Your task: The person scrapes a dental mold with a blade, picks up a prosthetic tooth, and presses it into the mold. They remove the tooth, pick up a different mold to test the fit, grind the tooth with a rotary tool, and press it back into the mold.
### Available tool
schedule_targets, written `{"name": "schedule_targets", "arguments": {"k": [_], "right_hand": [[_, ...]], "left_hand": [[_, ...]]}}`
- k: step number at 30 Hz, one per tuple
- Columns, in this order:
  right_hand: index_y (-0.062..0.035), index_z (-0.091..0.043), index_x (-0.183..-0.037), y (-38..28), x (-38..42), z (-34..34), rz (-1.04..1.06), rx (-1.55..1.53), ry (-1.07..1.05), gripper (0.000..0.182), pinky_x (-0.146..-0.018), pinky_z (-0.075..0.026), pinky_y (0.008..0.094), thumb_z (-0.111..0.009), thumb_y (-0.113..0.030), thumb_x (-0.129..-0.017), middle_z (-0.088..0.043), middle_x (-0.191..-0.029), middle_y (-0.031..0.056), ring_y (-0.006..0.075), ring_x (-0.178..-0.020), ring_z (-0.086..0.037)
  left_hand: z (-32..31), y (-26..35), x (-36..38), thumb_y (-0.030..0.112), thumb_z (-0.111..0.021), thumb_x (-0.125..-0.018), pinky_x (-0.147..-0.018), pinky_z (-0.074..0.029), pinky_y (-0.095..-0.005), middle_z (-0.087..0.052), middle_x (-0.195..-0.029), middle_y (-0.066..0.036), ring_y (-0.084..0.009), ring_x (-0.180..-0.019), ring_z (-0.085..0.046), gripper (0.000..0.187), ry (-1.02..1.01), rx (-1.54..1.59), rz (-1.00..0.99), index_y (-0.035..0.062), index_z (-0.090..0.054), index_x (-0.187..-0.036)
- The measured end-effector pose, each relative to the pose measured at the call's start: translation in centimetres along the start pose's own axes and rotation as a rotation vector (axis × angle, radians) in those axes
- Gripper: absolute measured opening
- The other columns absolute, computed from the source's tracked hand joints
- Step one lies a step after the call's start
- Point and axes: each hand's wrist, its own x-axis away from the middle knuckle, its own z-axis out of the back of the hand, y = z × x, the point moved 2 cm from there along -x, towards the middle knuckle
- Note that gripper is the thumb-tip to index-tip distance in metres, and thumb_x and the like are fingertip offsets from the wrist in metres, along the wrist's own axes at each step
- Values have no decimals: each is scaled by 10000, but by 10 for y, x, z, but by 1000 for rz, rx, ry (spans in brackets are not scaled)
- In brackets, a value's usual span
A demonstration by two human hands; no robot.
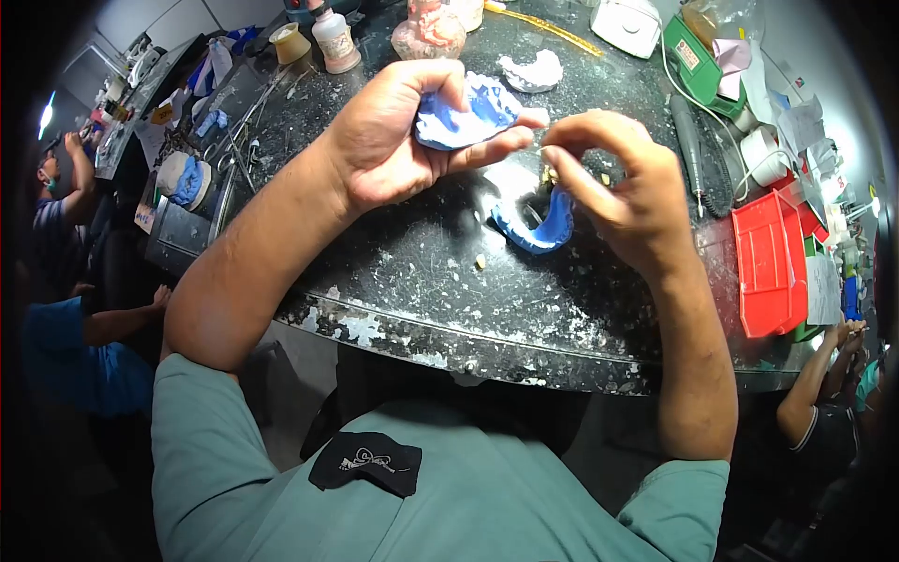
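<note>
The left grip point(398, 155) holds a blue mould point(465, 120) that slackening could drop; the right grip point(629, 178) (curled, whether closed I can't tell) could, by dipping, knock the blue arch point(536, 240) beside it.

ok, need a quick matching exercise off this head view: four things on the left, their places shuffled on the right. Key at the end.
Things
1. blue-and-white piece
2. curved blue piece
3. white arch-shaped piece
4. red bin

Places
A. on the bench, farther out than both hands
B. at the far right, past the right hand
C. held in the left hand
D. lying on the bench, just to the left of the right hand

Pairs: 1-C, 2-D, 3-A, 4-B
</note>
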Motion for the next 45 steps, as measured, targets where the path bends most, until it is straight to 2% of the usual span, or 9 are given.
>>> {"name": "schedule_targets", "arguments": {"k": [3, 6, 10, 12, 13, 16, 21, 42, 45], "right_hand": [[-11, -657, -912, 6, 5, 5, -216, -332, 100, 84, -788, -497, 235, -692, -44, -843, -685, -819, 20, 70, -846, -640], [21, -682, -978, 11, 4, 3, -356, -667, 156, 100, -865, -502, 252, -659, -39, -902, -714, -995, 79, 109, -942, -650], [42, -664, -1046, 20, 4, 5, -339, -797, 185, 156, -898, -522, 277, -650, -42, -916, -708, -1050, 130, 155, -967, -671], [57, -631, -1086, 21, 4, 7, -437, -1056, 238, 202, -910, -547, 318, -649, -45, -913, -698, -1060, 166, 207, -970, -691], [70, -604, -1118, 22, 4, 8, -422, -1116, 261, 235, -905, -566, 347, -639, -45, -917, -689, -1063, 190, 244, -956, -703], [65, -616, -1098, 19, 5, 13, -417, -1225, 217, 219, -925, -552, 349, -641, -54, -916, -692, -1057, 180, 238, -973, -696], [13, -630, -1085, 12, 6, 10, -279, -1079, 153, 219, -987, -492, 347, -636, 20, -866, -670, -1049, 127, 201, -1033, -644], [2, -639, -1054, 2, 10, 3, -310, -1076, 95, 199, -922, -491, 313, -657, -24, -857, -696, -986, 93, 169, -912, -673], [9, -635, -1055, 5, 7, 6, -281, -1124, 171, 201, -934, -492, 318, -652, -19, -856, -688, -981, 79, 168, -919, -672]], "left_hand": [[0, 1, -1, 240, -428, -880, -859, -530, -371, -555, -1240, -257, -299, -999, -615, 593, -92, 5, -55, -169, -409, -1310], [-5, -4, -1, 310, -377, -881, -889, -472, -382, -520, -1315, -248, -314, -1102, -562, 667, -127, 1, -114, -134, -374, -1378], [-9, -10, -3, 165, -379, -807, -987, -454, -405, -459, -1373, -248, -307, -1176, -535, 648, -195, -139, -284, -134, -362, -1381], [-17, -14, -2, 119, -390, -823, -1086, -403, -435, -468, -1358, -249, -321, -1245, -506, 603, 0, -251, -350, -128, -357, -1371], [-18, -15, -1, 41, -426, -825, -1140, -352, -453, -488, -1324, -243, -323, -1291, -479, 556, -28, -335, -384, -124, -357, -1351], [-24, -23, 3, -33, -605, -825, -1072, -406, -365, -533, -1269, -175, -218, -1202, -538, 499, -41, -688, -563, -21, -429, -1291], [-33, -33, 7, -80, -677, -823, -1006, -444, -294, -522, -1090, -54, -143, -1116, -560, 470, -71, -671, -644, 38, -443, -1214], [-33, -39, 10, -52, -699, -829, -948, -438, -274, -484, -1054, -11, -88, -1043, -533, 432, -81, -1014, -665, 67, -440, -1154], [-36, -40, 12, -58, -700, -827, -951, -440, -275, -487, -1053, -10, -92, -1040, -544, 435, -59, -891, -644, 64, -442, -1155]]}}
